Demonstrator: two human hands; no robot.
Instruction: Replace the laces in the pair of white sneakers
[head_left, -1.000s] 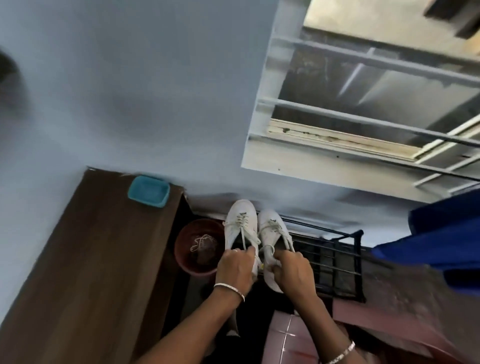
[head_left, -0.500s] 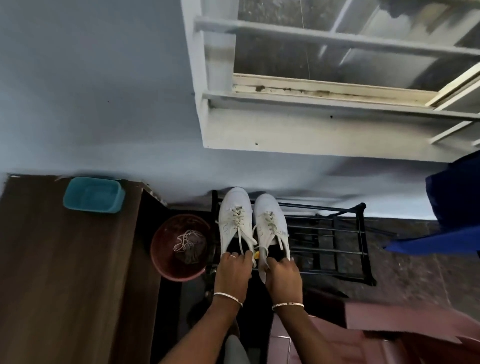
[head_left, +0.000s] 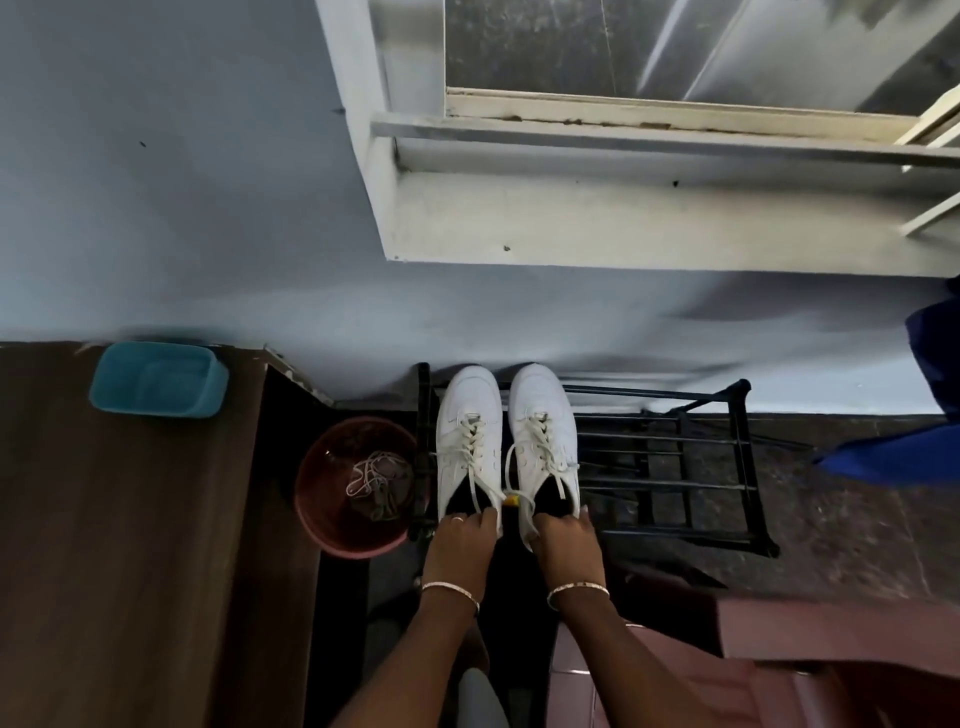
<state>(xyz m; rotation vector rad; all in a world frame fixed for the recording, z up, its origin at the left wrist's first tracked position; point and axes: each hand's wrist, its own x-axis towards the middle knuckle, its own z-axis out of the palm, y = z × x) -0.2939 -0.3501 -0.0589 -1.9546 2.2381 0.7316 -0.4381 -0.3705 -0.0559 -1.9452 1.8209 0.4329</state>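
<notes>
White sneakers (head_left: 467, 441) stand paired on black shoe rack (head_left: 691, 540), toes to wall, both laced, ends loose. The left hand (head_left: 460, 545) grips one heel collar and the right hand (head_left: 569, 545) the other. Old laces (head_left: 374, 480) lie in red tub (head_left: 332, 530). Judged: final placement. Next: let go, tidy ends.

Pale blue wall (head_left: 182, 182), weathered window frame (head_left: 623, 218), dark speckled floor (head_left: 857, 519), wooden cabinet (head_left: 130, 545).

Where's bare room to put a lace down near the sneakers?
The wooden top nearer than the teal tub is bare, as are the rack bars right of the sneakers. Crowded: bucket beside the rack's left end, left hand and right hand at the heels.
</notes>
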